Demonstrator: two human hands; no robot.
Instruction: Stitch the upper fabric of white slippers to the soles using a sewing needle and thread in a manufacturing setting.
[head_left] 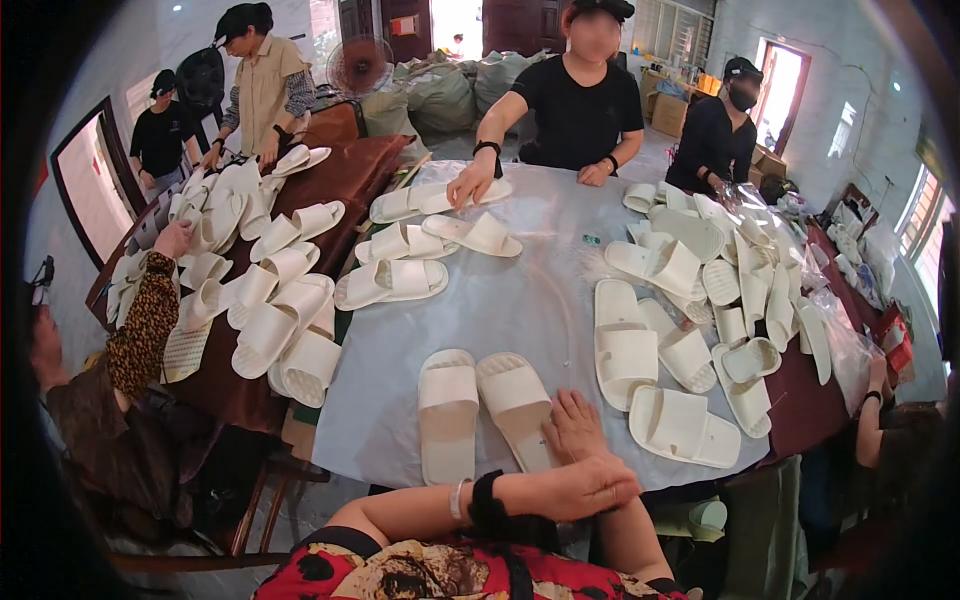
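Observation:
A pair of cream slide slippers lies before me on the pale plastic sheet, the left slipper (448, 415) straight and the right slipper (515, 408) slanted. My right hand (575, 428) rests with fingers stretched out against the edge of the slanted slipper. Crossing over my right forearm, my left hand (588, 488) has its fingers pressed together; what they hold, if anything, is too small to make out. A black band (488, 502) and a white bracelet circle my left wrist. My left forearm runs past the near ends of both slippers.
Slippers lie heaped on the right (740, 260), with a single slipper (685, 425) near my right side. More slippers (285, 320) cover the dark red table at left. Across the sheet (540, 290), a person in black touches a slipper (400, 203). Other people stand or sit around.

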